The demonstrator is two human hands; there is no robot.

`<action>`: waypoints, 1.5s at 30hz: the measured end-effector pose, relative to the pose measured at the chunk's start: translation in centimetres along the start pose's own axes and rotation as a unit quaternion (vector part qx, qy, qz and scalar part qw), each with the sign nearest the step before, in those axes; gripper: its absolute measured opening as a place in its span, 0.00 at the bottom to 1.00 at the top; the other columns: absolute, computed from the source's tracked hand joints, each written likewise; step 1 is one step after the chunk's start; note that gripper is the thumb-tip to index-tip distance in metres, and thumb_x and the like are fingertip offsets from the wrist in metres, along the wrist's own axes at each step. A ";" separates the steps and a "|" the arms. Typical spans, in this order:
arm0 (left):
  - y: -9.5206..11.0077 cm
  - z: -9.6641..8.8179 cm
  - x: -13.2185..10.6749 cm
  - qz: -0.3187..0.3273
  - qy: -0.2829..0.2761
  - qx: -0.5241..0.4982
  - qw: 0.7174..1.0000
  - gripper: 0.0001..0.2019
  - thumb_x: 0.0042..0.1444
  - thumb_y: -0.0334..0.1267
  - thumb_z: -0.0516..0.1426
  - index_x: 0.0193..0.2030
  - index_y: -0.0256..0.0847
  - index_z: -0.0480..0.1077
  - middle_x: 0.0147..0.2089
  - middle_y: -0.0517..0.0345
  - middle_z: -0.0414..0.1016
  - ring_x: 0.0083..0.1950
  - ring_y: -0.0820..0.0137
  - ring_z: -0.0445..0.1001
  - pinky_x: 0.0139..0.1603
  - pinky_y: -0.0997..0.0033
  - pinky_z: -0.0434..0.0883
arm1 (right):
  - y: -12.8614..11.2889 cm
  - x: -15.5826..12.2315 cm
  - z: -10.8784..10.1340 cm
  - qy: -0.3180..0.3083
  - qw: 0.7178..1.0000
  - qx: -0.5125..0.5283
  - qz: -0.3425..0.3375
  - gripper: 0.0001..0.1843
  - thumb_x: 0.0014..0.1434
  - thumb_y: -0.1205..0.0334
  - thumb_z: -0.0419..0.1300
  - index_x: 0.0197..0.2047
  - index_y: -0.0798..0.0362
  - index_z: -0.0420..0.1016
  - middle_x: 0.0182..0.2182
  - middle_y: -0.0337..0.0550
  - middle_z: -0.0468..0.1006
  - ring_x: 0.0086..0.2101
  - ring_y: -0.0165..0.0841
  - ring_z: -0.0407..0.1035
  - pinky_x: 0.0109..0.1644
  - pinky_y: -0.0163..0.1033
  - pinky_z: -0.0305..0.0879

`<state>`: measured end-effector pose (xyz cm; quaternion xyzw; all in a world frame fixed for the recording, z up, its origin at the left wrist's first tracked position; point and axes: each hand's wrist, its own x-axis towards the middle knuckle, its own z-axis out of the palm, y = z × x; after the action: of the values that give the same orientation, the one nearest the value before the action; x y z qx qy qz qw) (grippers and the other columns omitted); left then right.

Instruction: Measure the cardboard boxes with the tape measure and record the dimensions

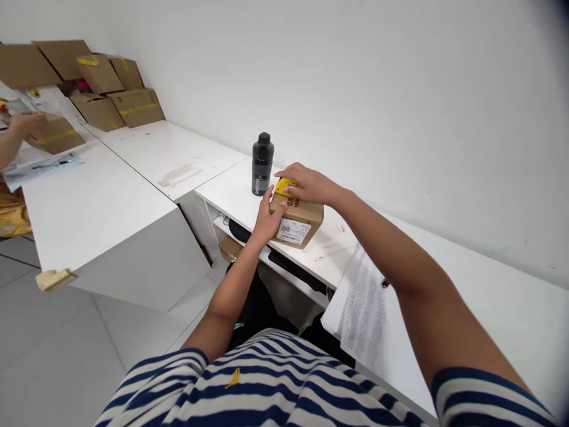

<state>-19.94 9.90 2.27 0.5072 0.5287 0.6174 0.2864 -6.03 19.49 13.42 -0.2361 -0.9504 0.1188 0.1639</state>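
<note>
A small brown cardboard box (299,223) with a white label stands on the white desk (235,193). My left hand (265,220) grips its near left side. My right hand (307,184) lies on the box top, fingers closed over a small yellow object (284,186) that rests on the box; I cannot make out what the object is. A dark water bottle (262,163) stands upright just left of the box, close to my left thumb.
Printed paper sheets (363,308) lie on the desk edge by my right forearm. Several cardboard boxes (133,105) are stacked at the far left on another white table (102,207). Another person's hand (26,126) reaches there, over papers.
</note>
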 end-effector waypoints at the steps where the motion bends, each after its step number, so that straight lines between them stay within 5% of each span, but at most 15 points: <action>1: 0.0 0.1 -0.1 0.008 0.002 0.007 1.000 0.31 0.64 0.46 0.57 0.72 0.47 0.56 0.72 0.46 0.64 0.71 0.62 0.66 0.69 0.60 0.65 | -0.1 0.0 0.0 -0.005 1.000 -0.006 0.003 0.30 0.62 0.55 0.53 0.67 0.46 0.68 0.60 0.54 0.69 0.54 0.50 0.70 0.58 0.57 0.67; 13: 0.9 -0.1 -0.8 0.017 0.014 0.095 0.995 0.25 0.67 0.46 0.53 0.70 0.51 0.63 0.67 0.55 0.72 0.65 0.59 0.72 0.65 0.59 0.69 | 0.9 -2.0 -2.0 -0.067 0.997 -0.027 0.042 0.39 0.60 0.47 0.57 0.73 0.42 0.56 0.60 0.53 0.70 0.53 0.54 0.69 0.56 0.58 0.68; 26: 1.7 -0.9 0.3 0.007 0.014 0.149 0.989 0.24 0.63 0.46 0.57 0.66 0.56 0.67 0.56 0.59 0.80 0.50 0.62 0.80 0.55 0.61 0.74 | 5.7 -14.1 -4.4 -0.027 0.984 0.004 0.174 0.38 0.61 0.43 0.56 0.72 0.40 0.57 0.60 0.52 0.71 0.54 0.55 0.71 0.57 0.63 0.70; 35: 1.9 -0.7 0.4 0.010 0.002 0.170 0.985 0.26 0.65 0.48 0.54 0.69 0.52 0.64 0.61 0.56 0.77 0.57 0.59 0.77 0.59 0.60 0.72 | 4.9 -13.7 -3.5 0.011 0.990 -0.005 0.143 0.39 0.63 0.47 0.55 0.74 0.45 0.53 0.60 0.55 0.71 0.55 0.54 0.70 0.58 0.60 0.69; 40: 1.6 -1.0 0.4 0.015 0.003 0.163 0.986 0.27 0.65 0.51 0.54 0.70 0.51 0.63 0.63 0.57 0.75 0.62 0.58 0.75 0.64 0.59 0.70 | 4.7 -12.5 -2.4 0.101 0.990 0.036 0.092 0.44 0.62 0.46 0.59 0.76 0.45 0.47 0.63 0.53 0.70 0.55 0.51 0.70 0.57 0.59 0.69; 45: 1.1 -0.8 0.5 0.019 -0.020 0.103 0.994 0.32 0.64 0.55 0.55 0.73 0.49 0.60 0.71 0.54 0.67 0.71 0.57 0.66 0.72 0.58 0.61 | 4.7 -11.1 -2.3 0.162 0.983 0.074 0.053 0.40 0.60 0.46 0.62 0.72 0.44 0.57 0.60 0.50 0.72 0.55 0.49 0.69 0.59 0.60 0.67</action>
<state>-20.60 9.78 3.53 0.5565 0.5741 0.5544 0.2311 6.00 18.44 11.24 -0.2894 -0.8860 0.1571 0.3264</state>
